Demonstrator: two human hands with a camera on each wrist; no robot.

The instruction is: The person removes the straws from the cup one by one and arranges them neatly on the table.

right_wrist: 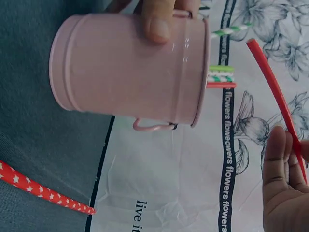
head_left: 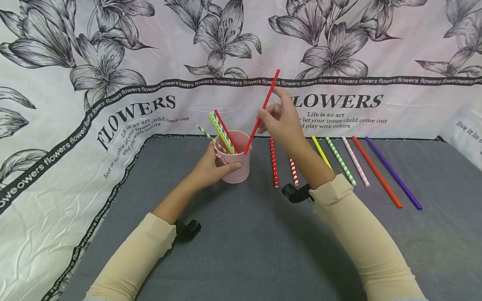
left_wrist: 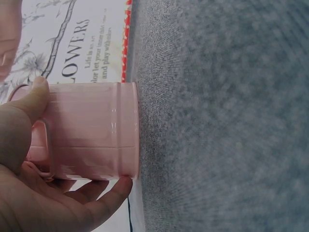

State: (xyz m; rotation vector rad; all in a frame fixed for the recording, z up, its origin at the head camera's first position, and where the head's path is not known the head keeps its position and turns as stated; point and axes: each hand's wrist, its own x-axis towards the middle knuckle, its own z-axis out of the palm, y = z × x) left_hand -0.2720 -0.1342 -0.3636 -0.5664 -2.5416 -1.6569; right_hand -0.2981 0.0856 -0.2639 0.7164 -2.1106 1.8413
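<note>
Gripping | hands: left pink bucket, right red straw | purple straw: head view only

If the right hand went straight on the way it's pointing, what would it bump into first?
Probably the flowery cloth: the right hand, holding a red straw, points towards it, and the bucket sits lower, off to the left. How far away the cloth is isn't clear.

A pink bucket is gripped by the left hand; the right hand is cut off at the upper left. A red-and-white straw, printed cloth and grey surface are also shown.
</note>
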